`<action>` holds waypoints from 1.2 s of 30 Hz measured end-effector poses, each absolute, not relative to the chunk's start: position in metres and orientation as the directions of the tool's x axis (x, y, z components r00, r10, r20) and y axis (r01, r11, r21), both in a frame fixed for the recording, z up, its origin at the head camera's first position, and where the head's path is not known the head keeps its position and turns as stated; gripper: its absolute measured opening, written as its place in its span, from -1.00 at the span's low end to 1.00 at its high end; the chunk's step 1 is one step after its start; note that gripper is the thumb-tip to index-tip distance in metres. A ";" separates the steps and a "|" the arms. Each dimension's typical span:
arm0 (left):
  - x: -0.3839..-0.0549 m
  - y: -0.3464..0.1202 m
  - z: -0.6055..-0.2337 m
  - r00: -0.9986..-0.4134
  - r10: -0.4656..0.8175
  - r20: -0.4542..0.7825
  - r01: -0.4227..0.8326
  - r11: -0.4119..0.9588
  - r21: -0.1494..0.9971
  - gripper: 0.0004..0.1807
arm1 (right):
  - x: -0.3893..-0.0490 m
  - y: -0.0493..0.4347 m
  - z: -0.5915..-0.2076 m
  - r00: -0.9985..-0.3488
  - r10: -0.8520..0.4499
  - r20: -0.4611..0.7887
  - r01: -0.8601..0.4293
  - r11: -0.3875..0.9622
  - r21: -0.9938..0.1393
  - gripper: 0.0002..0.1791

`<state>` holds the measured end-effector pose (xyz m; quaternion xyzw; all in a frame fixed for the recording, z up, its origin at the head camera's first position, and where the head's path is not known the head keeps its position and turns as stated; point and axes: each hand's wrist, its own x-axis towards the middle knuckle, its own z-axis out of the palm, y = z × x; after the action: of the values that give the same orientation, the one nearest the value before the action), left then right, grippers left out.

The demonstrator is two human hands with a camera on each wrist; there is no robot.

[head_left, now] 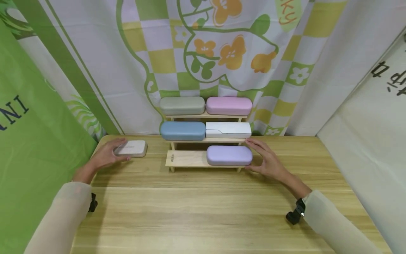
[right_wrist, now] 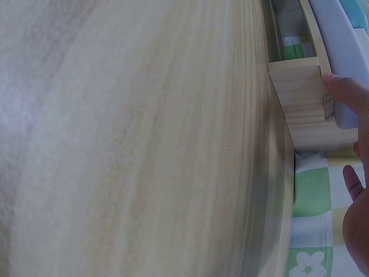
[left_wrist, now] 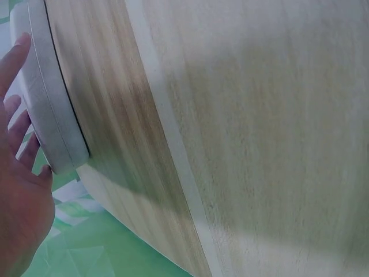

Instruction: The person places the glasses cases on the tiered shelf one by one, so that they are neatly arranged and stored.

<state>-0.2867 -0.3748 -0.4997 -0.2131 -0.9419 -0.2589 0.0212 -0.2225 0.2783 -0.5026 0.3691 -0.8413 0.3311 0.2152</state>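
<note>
At the left back of the table lies an off-white flat hard case [head_left: 134,148] with a line of small print on top. My left hand [head_left: 108,152] grips its left end, thumb along the near side and fingers at the far side. A seam runs around the case [left_wrist: 49,86] in the left wrist view. Toward the right, a lilac glasses case [head_left: 229,155] sits on the bottom tier of a wooden stand [head_left: 187,158]. My right hand [head_left: 266,160] is at that tier's right end, fingers extended; its thumb [right_wrist: 346,92] touches the shelf edge beside the lilac case.
On the middle tier are a blue glasses case [head_left: 183,131] and a white folding case [head_left: 228,130]. The top tier bears a grey-green case [head_left: 182,106] and a pink case [head_left: 229,106]. A patterned curtain [head_left: 165,60] hangs behind the table [head_left: 196,211].
</note>
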 end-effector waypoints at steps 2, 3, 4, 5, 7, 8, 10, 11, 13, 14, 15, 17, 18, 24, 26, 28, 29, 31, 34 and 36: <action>-0.288 -0.375 -0.501 -0.905 0.397 0.151 0.419 0.773 0.477 -0.05 | -0.223 0.278 -0.503 -0.636 -0.478 0.605 -0.762 0.509 -0.399 0.19; -0.288 -0.375 -0.501 -0.905 0.398 0.153 0.420 0.771 0.480 -0.06 | -0.223 0.278 -0.503 -0.638 -0.478 0.604 -0.761 0.510 -0.400 0.19; -0.288 -0.375 -0.501 -0.903 0.401 0.152 0.422 0.768 0.481 -0.07 | -0.223 0.278 -0.503 -0.639 -0.478 0.603 -0.760 0.511 -0.400 0.19; -0.288 -0.375 -0.501 -0.903 0.402 0.151 0.422 0.768 0.482 -0.07 | -0.223 0.278 -0.503 -0.640 -0.478 0.602 -0.759 0.513 -0.401 0.19; -0.288 -0.376 -0.500 -0.904 0.402 0.144 0.419 0.771 0.480 -0.07 | -0.223 0.278 -0.503 -0.641 -0.476 0.602 -0.758 0.514 -0.400 0.19; -0.288 -0.376 -0.500 -0.906 0.401 0.139 0.416 0.772 0.481 -0.07 | -0.223 0.278 -0.503 -0.640 -0.476 0.603 -0.759 0.515 -0.399 0.19; -0.287 -0.376 -0.499 -0.906 0.401 0.134 0.414 0.777 0.475 -0.08 | -0.223 0.278 -0.503 -0.640 -0.476 0.603 -0.758 0.517 -0.396 0.19; -0.286 -0.376 -0.498 -0.907 0.401 0.131 0.413 0.779 0.473 -0.09 | -0.223 0.279 -0.503 -0.640 -0.476 0.604 -0.758 0.519 -0.394 0.19; -0.285 -0.376 -0.498 -0.905 0.403 0.135 0.417 0.781 0.465 -0.12 | -0.223 0.279 -0.504 -0.641 -0.477 0.602 -0.757 0.522 -0.393 0.19; -0.284 -0.375 -0.498 -0.903 0.405 0.141 0.422 0.780 0.462 -0.13 | -0.223 0.279 -0.504 -0.642 -0.477 0.601 -0.756 0.523 -0.393 0.19; -0.284 -0.375 -0.498 -0.902 0.407 0.146 0.426 0.780 0.458 -0.15 | -0.224 0.279 -0.504 -0.642 -0.478 0.600 -0.756 0.523 -0.393 0.19; -0.282 -0.374 -0.499 -0.900 0.409 0.152 0.431 0.777 0.459 -0.18 | -0.224 0.279 -0.505 -0.641 -0.478 0.600 -0.757 0.522 -0.392 0.19; -0.281 -0.374 -0.499 -0.899 0.409 0.155 0.432 0.775 0.460 -0.19 | -0.224 0.279 -0.505 -0.639 -0.479 0.602 -0.758 0.522 -0.391 0.19; -0.275 -0.371 -0.497 -0.899 0.416 0.139 0.429 0.767 0.477 -0.18 | -0.223 0.278 -0.504 -0.635 -0.476 0.609 -0.762 0.517 -0.391 0.18; -0.273 -0.371 -0.496 -0.897 0.423 0.126 0.428 0.765 0.481 -0.18 | -0.223 0.278 -0.504 -0.637 -0.475 0.607 -0.760 0.516 -0.394 0.18; -0.271 -0.370 -0.494 -0.896 0.429 0.114 0.427 0.764 0.483 -0.18 | -0.223 0.277 -0.504 -0.638 -0.476 0.606 -0.760 0.515 -0.396 0.18; -0.271 -0.369 -0.494 -0.894 0.433 0.112 0.431 0.764 0.480 -0.18 | -0.223 0.277 -0.504 -0.638 -0.476 0.605 -0.760 0.515 -0.396 0.18; -0.270 -0.368 -0.493 -0.892 0.439 0.108 0.434 0.764 0.477 -0.19 | -0.223 0.278 -0.504 -0.638 -0.477 0.605 -0.760 0.515 -0.396 0.18; -0.268 -0.366 -0.492 -0.892 0.440 0.100 0.433 0.771 0.468 -0.20 | -0.223 0.278 -0.504 -0.640 -0.476 0.602 -0.757 0.521 -0.393 0.18; -0.267 -0.364 -0.492 -0.896 0.434 0.093 0.424 0.776 0.466 -0.19 | -0.223 0.278 -0.504 -0.644 -0.475 0.600 -0.754 0.527 -0.392 0.18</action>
<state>-0.2667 -0.3645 -0.4917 -0.2276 -0.9424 -0.2451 -0.0099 -0.2229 0.2785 -0.5042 0.3627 -0.8467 0.3239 0.2157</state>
